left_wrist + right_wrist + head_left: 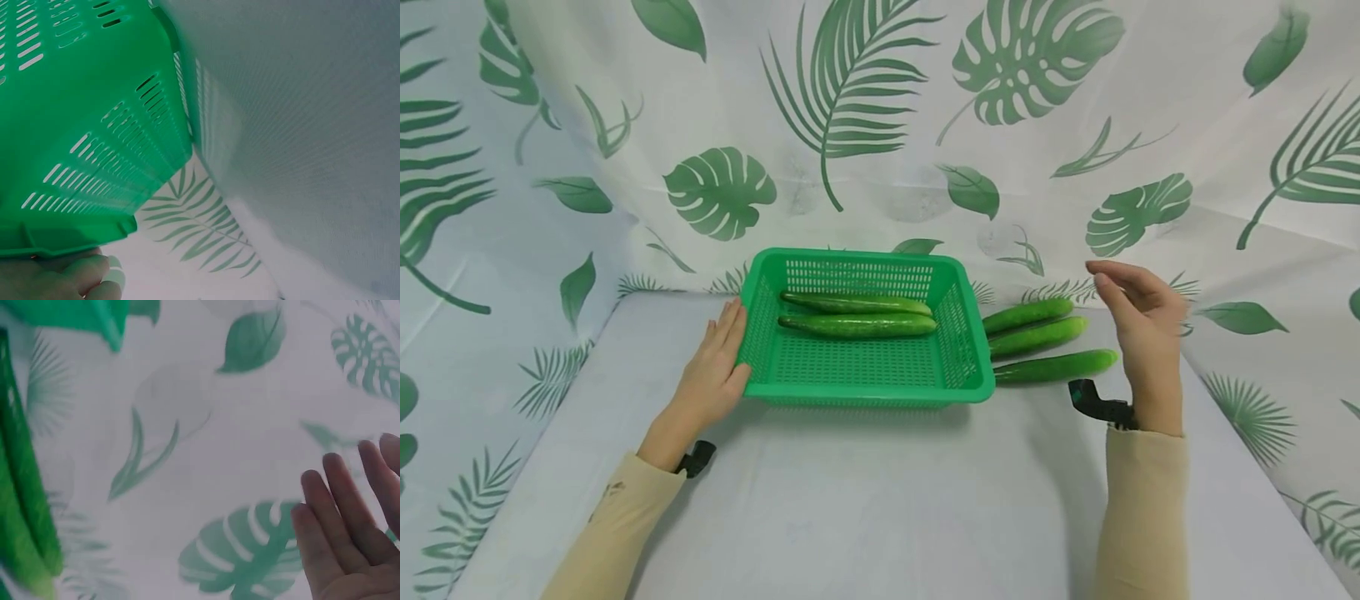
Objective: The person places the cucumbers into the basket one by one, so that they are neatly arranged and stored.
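Note:
A green plastic basket with slotted walls stands on the white table. Inside it, two cucumbers lie side by side toward the back. My left hand rests against the basket's left rim, fingers straight; in the left wrist view, its fingers show beside the rim. To the right of the basket lie three more cucumbers, their left ends hidden by its wall. Raised above the table to the right of them, my right hand holds nothing. Its fingers are loosely extended in the right wrist view.
A white cloth printed with green leaves hangs behind the table and along both sides. White table surface stretches in front of the basket. A black camera mount sits on the right wrist, and another on the left.

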Demonstrator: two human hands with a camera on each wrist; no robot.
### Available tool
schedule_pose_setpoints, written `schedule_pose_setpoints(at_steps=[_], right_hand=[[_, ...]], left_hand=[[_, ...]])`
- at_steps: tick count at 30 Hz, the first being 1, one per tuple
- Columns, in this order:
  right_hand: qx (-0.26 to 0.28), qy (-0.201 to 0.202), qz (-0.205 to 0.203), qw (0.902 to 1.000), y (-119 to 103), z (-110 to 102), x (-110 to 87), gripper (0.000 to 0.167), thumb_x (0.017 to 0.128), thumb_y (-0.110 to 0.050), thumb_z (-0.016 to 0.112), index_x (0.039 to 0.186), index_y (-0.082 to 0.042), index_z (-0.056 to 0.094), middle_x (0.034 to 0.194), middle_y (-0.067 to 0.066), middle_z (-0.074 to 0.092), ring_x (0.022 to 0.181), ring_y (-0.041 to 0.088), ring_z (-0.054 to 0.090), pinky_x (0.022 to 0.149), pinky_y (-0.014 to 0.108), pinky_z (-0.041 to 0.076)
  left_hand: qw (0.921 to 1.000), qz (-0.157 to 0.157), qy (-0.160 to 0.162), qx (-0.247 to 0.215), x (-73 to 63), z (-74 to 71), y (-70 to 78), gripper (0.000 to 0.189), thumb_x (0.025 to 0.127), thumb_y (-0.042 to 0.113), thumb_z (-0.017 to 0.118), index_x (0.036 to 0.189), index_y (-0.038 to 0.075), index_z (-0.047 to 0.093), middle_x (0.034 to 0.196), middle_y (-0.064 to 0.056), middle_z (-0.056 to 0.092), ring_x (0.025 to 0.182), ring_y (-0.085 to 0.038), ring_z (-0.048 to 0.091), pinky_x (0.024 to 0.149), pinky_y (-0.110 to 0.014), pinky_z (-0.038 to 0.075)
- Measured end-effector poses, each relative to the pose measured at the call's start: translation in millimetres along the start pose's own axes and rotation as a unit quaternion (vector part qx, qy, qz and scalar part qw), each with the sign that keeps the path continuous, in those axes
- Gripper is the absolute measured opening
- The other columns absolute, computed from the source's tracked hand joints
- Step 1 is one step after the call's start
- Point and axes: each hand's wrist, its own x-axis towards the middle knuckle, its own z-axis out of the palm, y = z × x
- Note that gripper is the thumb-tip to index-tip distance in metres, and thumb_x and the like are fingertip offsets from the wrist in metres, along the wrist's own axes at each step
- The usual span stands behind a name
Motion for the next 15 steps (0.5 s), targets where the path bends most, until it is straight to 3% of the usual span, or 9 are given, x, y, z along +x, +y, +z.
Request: schedule_pose_setpoints(at_steps=[3, 7, 11, 15], right_hand=[[0.017, 0.052, -0.015, 0.9984, 14, -16, -3.9, 0.026, 0.09, -0.001, 0.069, 0.11, 0.016, 0.068, 0.104, 0.01, 0.073, 0.107, 0.02, 0.062, 0.094, 0.021, 0.045], [0.014, 0.097, 0.002, 0.9951, 37, -33, -9.7, 0.025, 0.09, 0.0, 0.069, 0.107, 0.018, 0.068, 0.098, 0.009, 0.074, 0.105, 0.021, 0.062, 0.094, 0.021, 0.045], [-0.008, 0.119, 0.062, 0.991, 63, -46, -12.7, 0.022, 0.091, -0.002, 0.068, 0.108, 0.013, 0.07, 0.101, 0.008, 0.074, 0.105, 0.019, 0.061, 0.092, 0.019, 0.044], [-0.119, 0.095, 0.144, 0.9778, 90, -56, -16.3, 0.029, 0.097, -0.013, 0.063, 0.121, 0.001, 0.07, 0.119, 0.004, 0.068, 0.12, 0.015, 0.054, 0.105, 0.024, 0.037]], left_hand=[[1.0, 0.0, 0.0, 0.001, -0.6, 0.6, -1.2, 0.072, 0.087, 0.002, 0.04, 0.153, -0.012, 0.016, 0.163, -0.023, 0.008, 0.15, -0.038, 0.007, 0.12, -0.054, 0.008], [1.0, -0.002, -0.002, 0.001, -1.5, 0.8, -2.0, 0.072, 0.088, 0.002, 0.04, 0.154, -0.011, 0.015, 0.163, -0.022, 0.008, 0.15, -0.038, 0.007, 0.12, -0.053, 0.007], [1.0, -0.002, -0.002, 0.0, -1.6, 0.6, -1.6, 0.072, 0.088, 0.002, 0.04, 0.154, -0.01, 0.014, 0.163, -0.022, 0.008, 0.15, -0.038, 0.007, 0.12, -0.054, 0.007], [1.0, -0.004, -0.002, 0.002, -1.8, 0.2, -0.4, 0.072, 0.088, 0.002, 0.04, 0.154, -0.011, 0.015, 0.163, -0.022, 0.008, 0.151, -0.036, 0.006, 0.12, -0.055, 0.009]])
